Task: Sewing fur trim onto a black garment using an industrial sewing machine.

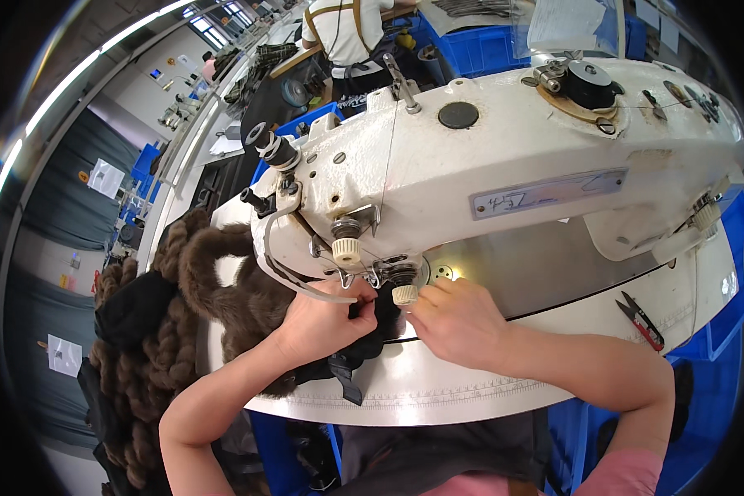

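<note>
A white sewing machine [438, 157] spans the view, its needle area partly hidden behind a cream knob. My left hand [331, 312] is closed on black fabric [339, 368] just left of the needle area. Brown fur [260, 306] lies against that fabric, and a black strap end [347, 382] hangs toward the table's front edge. My right hand [461, 322] is to the right of the needle area, fingers pinched together at the fabric's edge; what lies between their tips is hidden.
Black-and-red thread snips [641, 322] lie on the white table [446, 397] at the right. More brown fur pieces [145, 355] with black fabric are heaped at the left. Blue bins [707, 405] stand below the table. Beyond the machine another person [347, 41] is at work.
</note>
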A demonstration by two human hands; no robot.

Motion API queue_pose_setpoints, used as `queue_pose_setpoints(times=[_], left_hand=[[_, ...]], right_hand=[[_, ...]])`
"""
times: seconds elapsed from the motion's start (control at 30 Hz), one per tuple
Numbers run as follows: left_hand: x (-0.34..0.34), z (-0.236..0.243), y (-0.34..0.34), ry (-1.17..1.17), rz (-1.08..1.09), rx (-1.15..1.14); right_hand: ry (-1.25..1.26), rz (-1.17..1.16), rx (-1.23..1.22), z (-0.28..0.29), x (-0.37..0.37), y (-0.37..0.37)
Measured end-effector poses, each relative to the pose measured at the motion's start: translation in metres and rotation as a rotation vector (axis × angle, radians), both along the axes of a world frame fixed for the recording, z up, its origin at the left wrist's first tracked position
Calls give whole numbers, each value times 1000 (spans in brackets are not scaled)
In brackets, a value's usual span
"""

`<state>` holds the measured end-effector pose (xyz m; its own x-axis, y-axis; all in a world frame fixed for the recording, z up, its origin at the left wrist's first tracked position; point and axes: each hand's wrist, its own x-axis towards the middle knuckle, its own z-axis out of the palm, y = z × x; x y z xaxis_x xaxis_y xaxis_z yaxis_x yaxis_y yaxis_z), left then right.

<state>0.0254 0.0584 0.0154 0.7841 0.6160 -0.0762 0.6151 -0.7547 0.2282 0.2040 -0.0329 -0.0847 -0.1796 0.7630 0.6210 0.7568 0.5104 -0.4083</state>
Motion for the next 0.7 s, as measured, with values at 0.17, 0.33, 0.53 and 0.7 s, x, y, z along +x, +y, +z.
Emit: queue_pose_setpoints(times=[0.17,0.33,0.53,0.7], left_hand=[[9,7,3,79,109,-124],[11,15,5,109,232,-292],[10,9,9,120,248,-241],[8,9,11,53,296,-305]], right_hand=[[-61,18,-16,-9,-6,1],[-97,23,-77,-6,-4,0],[-156,32,-93,-3,-3,0],[-171,50,-58,-7,-5,1]])
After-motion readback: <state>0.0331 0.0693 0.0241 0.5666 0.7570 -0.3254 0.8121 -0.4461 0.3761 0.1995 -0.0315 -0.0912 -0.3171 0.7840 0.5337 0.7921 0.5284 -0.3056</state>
